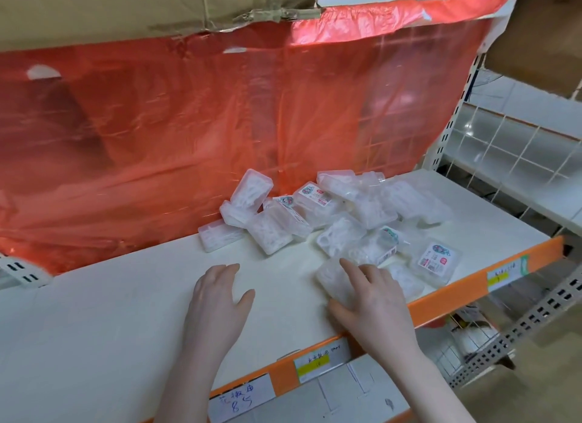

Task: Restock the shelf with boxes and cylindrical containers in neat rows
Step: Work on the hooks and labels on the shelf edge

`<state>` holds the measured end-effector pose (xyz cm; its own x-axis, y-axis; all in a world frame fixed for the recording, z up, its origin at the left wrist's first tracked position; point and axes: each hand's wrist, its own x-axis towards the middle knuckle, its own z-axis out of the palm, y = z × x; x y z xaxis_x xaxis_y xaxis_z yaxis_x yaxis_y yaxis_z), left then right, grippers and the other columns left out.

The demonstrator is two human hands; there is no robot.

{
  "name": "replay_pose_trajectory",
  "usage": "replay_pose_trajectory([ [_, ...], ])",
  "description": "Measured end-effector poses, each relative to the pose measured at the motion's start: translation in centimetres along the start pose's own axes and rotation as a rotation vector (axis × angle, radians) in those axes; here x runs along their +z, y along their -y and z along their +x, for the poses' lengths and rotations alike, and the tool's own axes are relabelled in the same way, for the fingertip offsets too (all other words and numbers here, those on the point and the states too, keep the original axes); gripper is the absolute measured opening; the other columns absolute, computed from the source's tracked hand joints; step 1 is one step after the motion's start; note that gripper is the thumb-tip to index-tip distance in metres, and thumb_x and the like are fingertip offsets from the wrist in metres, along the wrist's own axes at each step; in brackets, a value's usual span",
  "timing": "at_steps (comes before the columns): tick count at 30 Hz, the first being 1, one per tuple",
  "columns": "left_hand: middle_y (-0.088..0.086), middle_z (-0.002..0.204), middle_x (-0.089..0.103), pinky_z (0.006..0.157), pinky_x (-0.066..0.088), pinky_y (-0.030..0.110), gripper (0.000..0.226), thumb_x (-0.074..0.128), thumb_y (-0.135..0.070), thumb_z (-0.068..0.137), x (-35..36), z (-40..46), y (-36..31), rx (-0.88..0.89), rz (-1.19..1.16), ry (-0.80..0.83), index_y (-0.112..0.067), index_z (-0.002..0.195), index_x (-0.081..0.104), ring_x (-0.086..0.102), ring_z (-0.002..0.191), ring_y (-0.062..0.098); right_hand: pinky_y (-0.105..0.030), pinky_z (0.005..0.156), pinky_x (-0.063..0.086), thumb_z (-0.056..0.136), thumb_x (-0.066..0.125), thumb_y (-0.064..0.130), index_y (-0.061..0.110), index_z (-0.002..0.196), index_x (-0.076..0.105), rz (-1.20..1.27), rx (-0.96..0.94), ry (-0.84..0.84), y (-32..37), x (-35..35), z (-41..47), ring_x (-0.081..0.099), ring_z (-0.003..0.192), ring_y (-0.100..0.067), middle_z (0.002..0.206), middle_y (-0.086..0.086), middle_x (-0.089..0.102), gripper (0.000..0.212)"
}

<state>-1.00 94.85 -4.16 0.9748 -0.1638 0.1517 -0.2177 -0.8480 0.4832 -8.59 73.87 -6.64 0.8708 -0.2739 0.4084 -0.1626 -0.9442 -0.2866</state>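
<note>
White shelf (132, 296) with an orange front edge (441, 300), backed by red plastic sheeting (189, 123) that veils what lies behind. Clear plastic boxes (330, 215) lie jumbled toward the right, contents blurred, sticker print unreadable. One price tag (241, 400) reads "85". Left hand (217, 300) rests flat, fingers spread, holding nothing; right hand (374, 300) lies over one box (330, 277), grasp unclear.
</note>
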Motion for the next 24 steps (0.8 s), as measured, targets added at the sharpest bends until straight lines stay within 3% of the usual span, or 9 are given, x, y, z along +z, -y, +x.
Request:
replay_pose_trajectory([
  [5, 0.001, 0.138, 0.045, 0.105, 0.028, 0.026, 0.049, 0.061, -0.025, 0.089, -0.5, 0.1, 0.8, -0.014, -0.019, -0.015, -0.015, 0.135, 0.048, 0.038, 0.129, 0.018, -0.034, 0.051, 0.047, 0.053, 0.079, 0.049, 0.012, 0.096, 0.067, -0.104, -0.021, 0.046, 1.6, 0.3, 2.7, 0.057, 0.058, -0.028, 0.064, -0.004, 0.060, 0.058],
  [9, 0.000, 0.139, 0.044, 0.105, 0.027, 0.025, 0.050, 0.060, -0.026, 0.089, -0.9, 0.2, 1.6, -0.029, -0.014, -0.019, -0.016, 0.136, 0.047, 0.037, 0.130, 0.018, -0.034, 0.076, 0.040, 0.076, 0.060, 0.055, 0.017, 0.118, 0.050, -0.174, -0.009, 0.222, 3.3, 0.4, 4.8, 0.056, 0.094, -0.028, 0.099, -0.005, 0.059, 0.057],
  [11, 0.000, 0.140, 0.043, 0.106, 0.028, 0.025, 0.050, 0.059, -0.027, 0.090, -1.2, 0.3, 2.1, -0.039, -0.016, -0.019, -0.016, 0.137, 0.046, 0.037, 0.130, 0.017, -0.033, 0.082, 0.038, 0.080, 0.055, 0.054, 0.020, 0.121, 0.047, -0.157, -0.005, 0.260, 3.7, 0.5, 5.4, 0.052, 0.102, -0.025, 0.108, -0.003, 0.056, 0.054],
  [17, 0.000, 0.139, 0.044, 0.106, 0.028, 0.026, 0.050, 0.059, -0.027, 0.090, -1.7, 1.0, 3.0, -0.035, -0.014, -0.025, -0.016, 0.137, 0.046, 0.037, 0.130, 0.017, -0.028, 0.083, 0.040, 0.078, 0.064, 0.043, 0.026, 0.128, 0.049, 0.132, 0.084, 0.308, 3.9, -0.7, 6.6, 0.051, 0.110, -0.021, 0.117, -0.001, 0.054, 0.055],
  [24, -0.002, 0.140, 0.043, 0.104, 0.030, 0.026, 0.050, 0.058, -0.029, 0.090, -1.3, 1.7, 2.9, -0.018, -0.024, -0.010, -0.018, 0.137, 0.046, 0.036, 0.130, 0.016, -0.019, 0.081, 0.040, 0.075, 0.072, 0.034, 0.028, 0.125, 0.054, 0.405, -0.004, 0.392, 2.4, -3.5, 7.8, 0.052, 0.097, -0.002, 0.112, 0.005, 0.058, 0.053],
])
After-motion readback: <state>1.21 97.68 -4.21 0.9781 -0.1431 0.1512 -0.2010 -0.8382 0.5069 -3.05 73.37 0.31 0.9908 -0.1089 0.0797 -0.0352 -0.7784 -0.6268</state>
